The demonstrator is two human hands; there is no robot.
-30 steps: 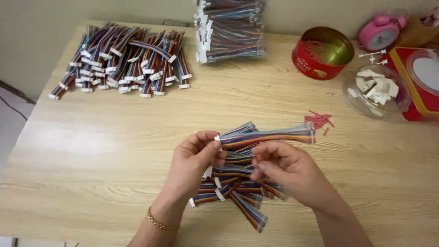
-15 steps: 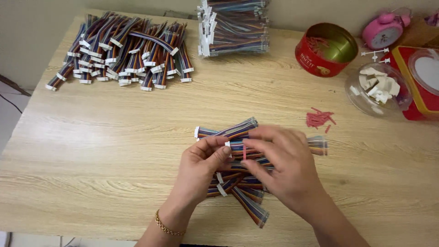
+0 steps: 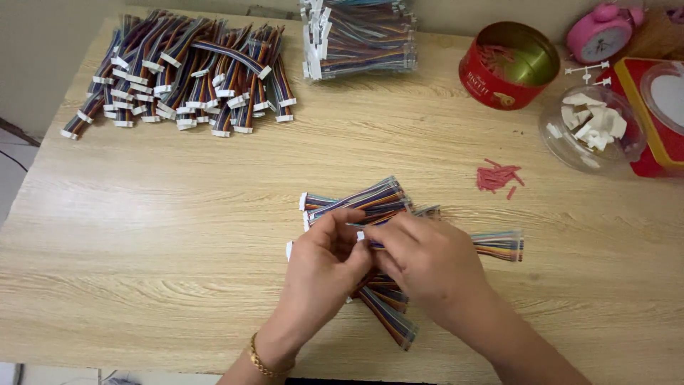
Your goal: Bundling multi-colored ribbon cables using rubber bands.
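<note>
Both my hands meet over a small heap of multicoloured ribbon cables with white connectors in the middle of the wooden table. My left hand pinches the white connector end of one cable. My right hand grips that same cable just beside it, and the cable's free end sticks out to the right past my wrist. More cables of the heap show below my hands.
A large pile of similar cables lies at the far left, and a neat stack at the back. A red tin, a clear dish of white connectors, small red pieces, a pink clock and a red box sit at the right.
My hands have come down and together onto the heap; the cable held up across both hands a second ago now lies low, its end pointing right.
</note>
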